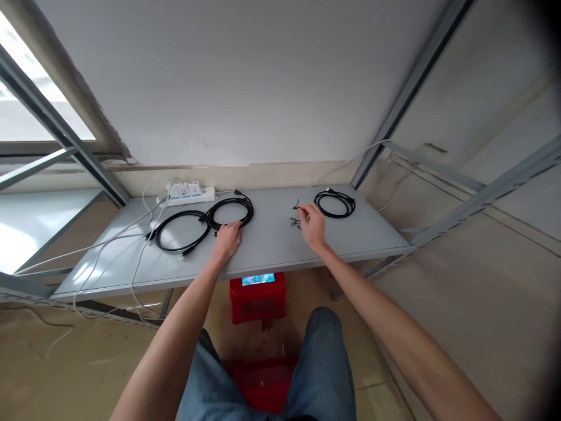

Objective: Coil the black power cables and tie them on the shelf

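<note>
My left hand (pixel 228 241) rests at the front edge of the shelf, its fingers closed on the near side of a coiled black cable (pixel 250 206). A second coiled black cable (pixel 158 238) lies to its left, touching or nearly touching the first. My right hand (pixel 312 225) pinches a short, thin black piece that looks like a twist tie (pixel 296 207). Just left of that hand is a small pile of similar black twist ties (pixel 294 222), partly covered by the fingers. Another coiled black cable (pixel 353 204) sits beyond my right hand, toward the shelf's right end.
A white power strip (pixel 205 195) with plugs stands at the back left of the grey shelf (pixel 272 248). White cords (pixel 142 248) trail over its left side and front edge. Metal uprights (pixel 397 111) frame both ends. A red box (pixel 258 301) stands underneath.
</note>
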Demonstrator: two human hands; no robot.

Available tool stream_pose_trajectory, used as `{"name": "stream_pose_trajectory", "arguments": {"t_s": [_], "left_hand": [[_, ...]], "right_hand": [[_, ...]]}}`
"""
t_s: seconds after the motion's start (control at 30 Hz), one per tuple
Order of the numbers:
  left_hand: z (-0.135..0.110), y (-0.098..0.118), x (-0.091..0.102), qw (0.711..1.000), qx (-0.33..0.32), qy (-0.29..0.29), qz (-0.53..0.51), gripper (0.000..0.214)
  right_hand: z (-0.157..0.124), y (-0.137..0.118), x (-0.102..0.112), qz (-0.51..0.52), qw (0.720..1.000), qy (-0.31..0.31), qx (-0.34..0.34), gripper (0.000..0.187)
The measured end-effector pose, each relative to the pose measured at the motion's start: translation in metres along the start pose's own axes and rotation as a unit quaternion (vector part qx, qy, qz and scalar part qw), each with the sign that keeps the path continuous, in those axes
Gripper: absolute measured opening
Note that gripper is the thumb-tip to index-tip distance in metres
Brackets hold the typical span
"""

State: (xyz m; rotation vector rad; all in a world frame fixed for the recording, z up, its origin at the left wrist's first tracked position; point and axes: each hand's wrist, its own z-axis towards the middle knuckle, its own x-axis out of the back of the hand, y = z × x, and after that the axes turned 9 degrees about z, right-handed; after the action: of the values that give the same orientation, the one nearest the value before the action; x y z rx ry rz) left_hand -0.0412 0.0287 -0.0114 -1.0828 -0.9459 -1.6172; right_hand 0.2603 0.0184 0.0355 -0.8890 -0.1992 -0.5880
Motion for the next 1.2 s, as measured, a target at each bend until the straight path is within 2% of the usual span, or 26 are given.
{"name": "stream_pose_trajectory", "arguments": {"t_s": [0.07,0.13,0.3,0.5,0.6,0.83,1.0,1.2], "left_hand": [[0.000,-0.001,-0.002,1.000,0.001,0.002,0.003,0.032],[0.000,-0.001,-0.002,1.000,0.002,0.005,0.003,0.032],[-0.001,0.000,-0.001,1.000,0.003,0.007,-0.002,0.034],[-0.001,0.000,0.000,1.000,0.004,0.003,-0.001,0.036],[-0.001,0.000,0.001,1.000,-0.002,0.005,0.001,0.035],[-0.004,0.002,0.004,1.000,-0.020,0.014,0.011,0.036],[-0.013,0.005,0.006,0.998,-0.026,0.052,0.031,0.036],[-0.021,0.006,0.008,0.994,-0.027,0.106,0.018,0.033]], "right_hand": [[0.004,0.022,0.018,-0.034,0.999,0.021,-0.001,0.039],[0.000,0.042,0.028,-0.071,0.997,0.008,0.005,0.038],[-0.016,0.072,0.030,-0.136,0.990,0.001,0.033,0.035],[-0.017,0.073,0.023,-0.224,0.966,-0.094,0.085,0.035],[-0.017,0.074,0.021,-0.238,0.960,-0.112,0.094,0.035],[-0.017,0.075,0.019,-0.226,0.962,-0.125,0.091,0.037],[-0.016,0.075,0.019,-0.228,0.965,-0.105,0.081,0.043],[-0.016,0.078,0.017,-0.241,0.963,-0.097,0.066,0.041]]}}
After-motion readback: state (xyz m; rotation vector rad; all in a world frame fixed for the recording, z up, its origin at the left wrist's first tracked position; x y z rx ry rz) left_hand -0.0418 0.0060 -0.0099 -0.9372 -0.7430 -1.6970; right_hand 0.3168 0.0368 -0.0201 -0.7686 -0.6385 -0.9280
